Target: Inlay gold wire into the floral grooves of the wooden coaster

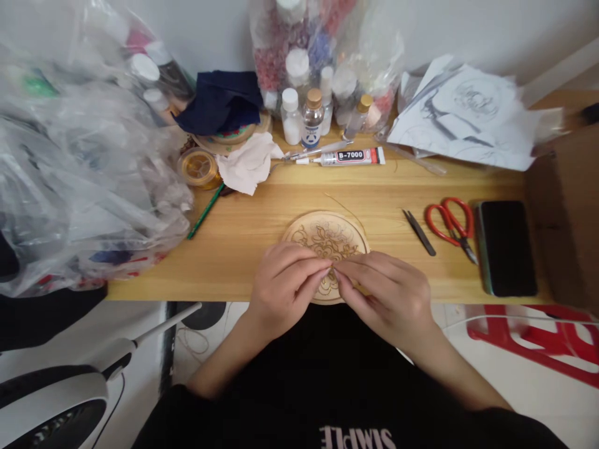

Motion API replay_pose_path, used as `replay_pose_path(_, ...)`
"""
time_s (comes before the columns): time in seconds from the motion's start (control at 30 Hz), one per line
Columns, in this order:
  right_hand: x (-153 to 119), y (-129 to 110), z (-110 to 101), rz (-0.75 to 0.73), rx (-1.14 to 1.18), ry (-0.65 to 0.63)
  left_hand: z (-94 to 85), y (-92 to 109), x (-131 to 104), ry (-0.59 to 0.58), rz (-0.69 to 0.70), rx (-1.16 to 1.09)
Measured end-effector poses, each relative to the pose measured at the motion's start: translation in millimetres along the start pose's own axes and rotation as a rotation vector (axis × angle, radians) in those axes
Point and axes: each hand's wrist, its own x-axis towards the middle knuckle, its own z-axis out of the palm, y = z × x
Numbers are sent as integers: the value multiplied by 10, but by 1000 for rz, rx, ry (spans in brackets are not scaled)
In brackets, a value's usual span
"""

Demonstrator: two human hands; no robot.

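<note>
My left hand (287,284) and my right hand (386,287) meet over a round wooden disc (292,227) at the table's front edge. Each hand is closed in a pinch, fingertips almost touching, on a thin gold wire. The wire (344,206) arcs out past the disc's far rim; its part between my fingers is tiny and mostly hidden. Gold outlines of a flower-like pattern (322,240) cover the disc, with their near part partly behind my hands.
Right of the disc lie black tweezers (420,232), red-handled pliers (452,224) and a phone (508,249). Behind are a B-7000 glue tube (353,156), small bottles (312,118) and paper drawings (468,118). At left are a gold wire spool (199,167), a green pencil (206,212) and plastic bags (84,181).
</note>
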Motion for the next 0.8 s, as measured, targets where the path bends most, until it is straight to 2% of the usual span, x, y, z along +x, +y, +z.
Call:
replay_pose_path(0.5, 24, -28, 55, 60, -37, 73, 69, 12, 24, 97, 37, 93)
replay_pose_path(0.8, 40, -26, 70, 83, -51, 97, 62, 12, 53, 79, 24, 95)
